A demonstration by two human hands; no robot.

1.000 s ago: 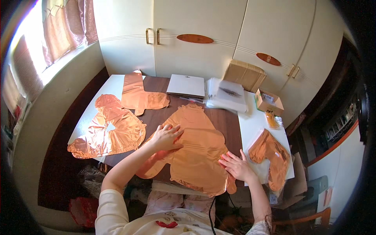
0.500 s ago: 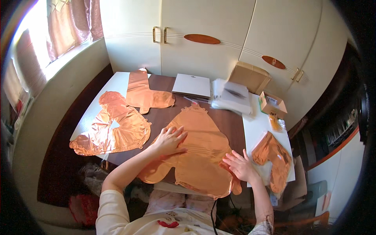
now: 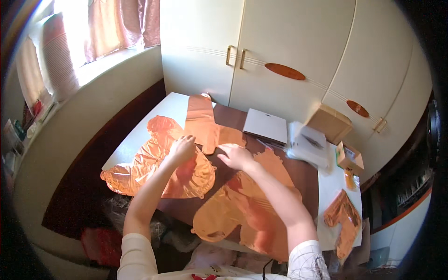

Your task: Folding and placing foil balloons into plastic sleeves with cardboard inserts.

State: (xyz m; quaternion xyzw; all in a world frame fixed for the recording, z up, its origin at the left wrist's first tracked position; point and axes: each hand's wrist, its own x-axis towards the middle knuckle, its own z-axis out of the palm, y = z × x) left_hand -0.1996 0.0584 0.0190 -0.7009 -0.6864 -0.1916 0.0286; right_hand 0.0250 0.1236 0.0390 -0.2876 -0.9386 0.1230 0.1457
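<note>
A copper-coloured, flat foil balloon [image 3: 201, 122] with a side arm lies on the table's far part. My left hand [image 3: 182, 150] hovers over its lower left edge with loosely bent fingers, apparently open. My right hand [image 3: 237, 157] is open beside the same balloon's lower tip, fingers reaching left. Whether either hand touches the foil I cannot tell. Below my left hand lies a wrinkled, shiny foil balloon [image 3: 140, 163]. Under my right forearm spreads a large, smoother foil balloon [image 3: 219, 212], partly hidden by that arm.
A folded foil balloon [image 3: 344, 214] lies on the white right end of the table. Farther back are a flat pale box [image 3: 265, 125], a stack of plastic-wrapped items [image 3: 308, 144], a cardboard box [image 3: 329, 122] and a small open box [image 3: 350, 157]. White cupboards [image 3: 289, 37] stand behind.
Both hands have left the large balloon and moved up and leftward to the far balloon with the side arm. The view has turned left. The balloons keep about the same layout.
</note>
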